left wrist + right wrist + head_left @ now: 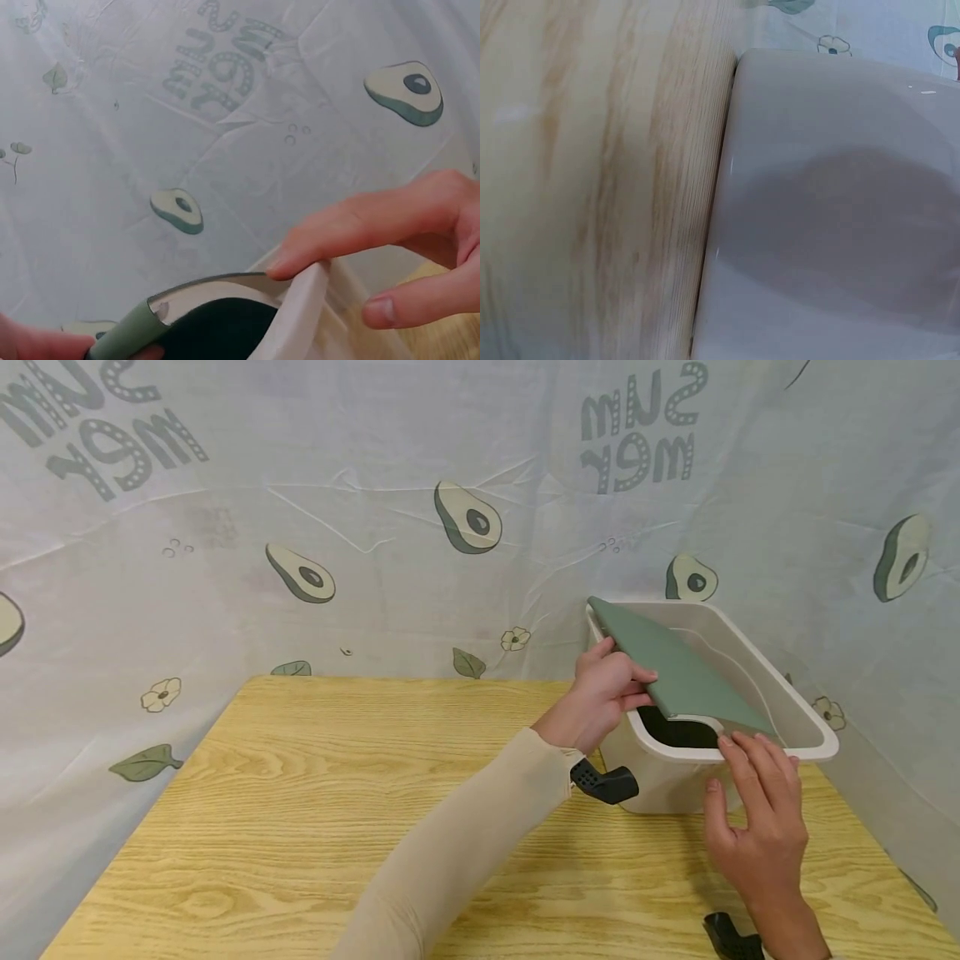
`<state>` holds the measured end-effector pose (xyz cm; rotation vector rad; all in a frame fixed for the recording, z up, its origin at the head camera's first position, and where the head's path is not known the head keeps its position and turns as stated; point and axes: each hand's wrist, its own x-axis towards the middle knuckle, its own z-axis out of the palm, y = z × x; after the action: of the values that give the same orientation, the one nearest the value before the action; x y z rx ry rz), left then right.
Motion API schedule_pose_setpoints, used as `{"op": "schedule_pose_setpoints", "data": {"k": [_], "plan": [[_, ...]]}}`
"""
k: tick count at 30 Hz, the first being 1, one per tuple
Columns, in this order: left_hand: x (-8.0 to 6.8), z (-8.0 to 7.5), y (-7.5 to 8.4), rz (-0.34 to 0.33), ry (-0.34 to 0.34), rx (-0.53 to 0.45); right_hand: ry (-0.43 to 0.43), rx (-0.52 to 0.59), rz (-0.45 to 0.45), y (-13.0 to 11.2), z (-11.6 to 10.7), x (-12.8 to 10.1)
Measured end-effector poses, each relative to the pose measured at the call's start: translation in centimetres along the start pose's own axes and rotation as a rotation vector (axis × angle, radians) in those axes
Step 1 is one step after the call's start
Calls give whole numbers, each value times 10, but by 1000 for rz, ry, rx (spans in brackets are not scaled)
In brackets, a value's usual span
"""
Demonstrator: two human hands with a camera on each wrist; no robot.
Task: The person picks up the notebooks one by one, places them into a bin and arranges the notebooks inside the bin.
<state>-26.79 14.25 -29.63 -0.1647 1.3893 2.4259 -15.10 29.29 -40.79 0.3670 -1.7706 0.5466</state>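
Observation:
A green-covered book [675, 664] lies tilted in the mouth of a whitish plastic bin [667, 785], with part of it above the rim. My left hand [600, 693] grips the book by its spine side, thumb on the cover. In the left wrist view, the book's spine [131, 330] and bowed pages show beside the bin's rim [296, 315]. My right hand [761, 818] rests its fingertips at the front rim, by the book's lower edge, with thumb apart. The right wrist view shows mostly the bin's wall [840, 225]. The bin's bottom is hidden beneath the book.
The bin stands on a wood-grain table [300, 827], toward its back right. Behind and beside the table hangs a pale cloth [360, 460] printed with avocados, leaves and lettering. Black wrist mounts [607, 783] sit on both wrists.

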Motion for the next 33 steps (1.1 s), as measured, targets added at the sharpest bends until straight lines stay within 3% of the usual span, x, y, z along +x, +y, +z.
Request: {"op": "schedule_pose_setpoints", "data": {"k": [18,20,23,27,33], "plan": [[-4,15,4,21,53,78,-11,6,0,2,-1,-1],[-6,19,6,24,36,91,-7,7,0,1,-1,-1],[-10,24,10,22,-44,105,1,9,-1,1,-1,0],[-13,29,13,-26,-121,20,4,9,-2,3,-1,-1],[-18,32,11,-53,-129,46,-20,-6,-1,4,-2,-3]]}}
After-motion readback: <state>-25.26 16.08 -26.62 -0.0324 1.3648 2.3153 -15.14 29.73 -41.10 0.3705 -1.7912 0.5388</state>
